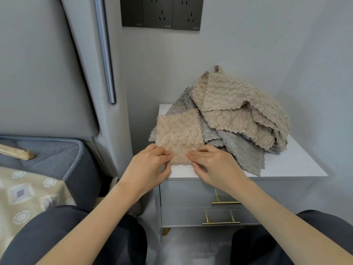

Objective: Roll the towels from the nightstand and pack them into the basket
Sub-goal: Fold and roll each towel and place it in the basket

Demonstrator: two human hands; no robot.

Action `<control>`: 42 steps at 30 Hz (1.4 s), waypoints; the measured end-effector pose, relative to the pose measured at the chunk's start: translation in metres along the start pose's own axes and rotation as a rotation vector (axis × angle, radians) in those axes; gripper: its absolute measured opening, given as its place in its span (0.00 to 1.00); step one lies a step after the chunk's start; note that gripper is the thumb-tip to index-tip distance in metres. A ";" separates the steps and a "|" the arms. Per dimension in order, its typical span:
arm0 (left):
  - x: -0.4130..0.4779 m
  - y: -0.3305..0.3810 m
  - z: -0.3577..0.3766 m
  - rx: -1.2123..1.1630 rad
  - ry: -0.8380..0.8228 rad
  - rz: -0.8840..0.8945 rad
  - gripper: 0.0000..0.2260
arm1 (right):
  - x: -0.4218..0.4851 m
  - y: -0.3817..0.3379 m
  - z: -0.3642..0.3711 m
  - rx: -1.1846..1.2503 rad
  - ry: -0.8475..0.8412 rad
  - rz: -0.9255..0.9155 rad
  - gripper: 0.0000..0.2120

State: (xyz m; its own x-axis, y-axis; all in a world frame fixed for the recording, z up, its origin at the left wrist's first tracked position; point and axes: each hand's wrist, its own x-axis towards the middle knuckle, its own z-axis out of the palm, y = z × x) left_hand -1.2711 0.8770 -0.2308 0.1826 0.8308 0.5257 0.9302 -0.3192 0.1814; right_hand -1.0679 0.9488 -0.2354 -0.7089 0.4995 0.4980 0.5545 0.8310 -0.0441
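The near edge of the tan towel (179, 131) is pinched by the fingers (164, 153) of the left hand (150, 161) and right hand (212, 163). It seems soft, light and floppy, so it is best held there. Past the fingers it is laid flat, fluffy and bumpy, on the nightstand (296, 165). Farther back, more towels (238, 111) are piled.

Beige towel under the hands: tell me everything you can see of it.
The beige towel is a small, fluffy cloth with a knobbly pile and zigzag-cut edges. It lies spread flat at the front left corner of the nightstand. Its far part lies over a grey towel. The left hand and right hand pinch its near edge, seemingly starting a roll.
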 end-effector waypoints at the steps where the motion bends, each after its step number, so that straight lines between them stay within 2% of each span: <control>1: -0.001 -0.002 -0.002 -0.005 -0.013 -0.035 0.08 | 0.000 0.001 -0.002 -0.002 -0.013 0.017 0.10; 3: -0.002 -0.008 -0.004 -0.027 -0.030 -0.110 0.08 | -0.001 0.005 -0.005 -0.025 -0.024 0.039 0.08; 6: -0.003 -0.014 -0.006 -0.054 -0.059 -0.187 0.11 | -0.002 0.011 -0.007 -0.054 -0.080 0.050 0.11; 12: 0.000 -0.020 -0.006 -0.097 -0.083 -0.252 0.13 | -0.003 0.016 -0.009 -0.023 -0.188 0.093 0.16; 16: 0.002 -0.019 -0.005 -0.071 -0.066 -0.269 0.10 | -0.004 0.016 -0.006 0.035 -0.169 0.174 0.18; 22: 0.003 -0.022 -0.008 -0.261 -0.158 -0.463 0.07 | -0.003 0.018 -0.010 0.331 -0.179 0.375 0.13; 28: 0.008 -0.024 -0.007 -0.377 -0.248 -0.560 0.06 | 0.001 0.019 -0.015 0.413 -0.195 0.480 0.06; 32: 0.009 -0.021 -0.007 -0.320 -0.208 -0.638 0.05 | 0.001 0.014 -0.013 0.430 -0.139 0.570 0.03; 35: 0.007 -0.014 -0.006 -0.146 -0.132 -0.581 0.06 | 0.002 0.008 -0.011 0.269 -0.059 0.573 0.03; 37: 0.007 -0.011 -0.006 -0.122 -0.037 -0.478 0.06 | 0.003 0.004 -0.011 0.127 0.018 0.487 0.05; 40: 0.007 -0.005 -0.006 -0.127 0.057 -0.188 0.12 | 0.004 -0.003 -0.007 0.055 0.134 0.192 0.11; 42: 0.006 -0.001 -0.002 -0.084 0.087 -0.023 0.17 | 0.003 -0.006 -0.001 0.021 0.162 -0.036 0.11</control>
State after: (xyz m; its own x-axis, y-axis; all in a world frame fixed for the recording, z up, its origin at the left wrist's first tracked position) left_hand -1.2718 0.8809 -0.2263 0.1300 0.7967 0.5902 0.9033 -0.3406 0.2608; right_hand -1.0732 0.9454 -0.2329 -0.6475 0.4248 0.6327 0.5197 0.8534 -0.0412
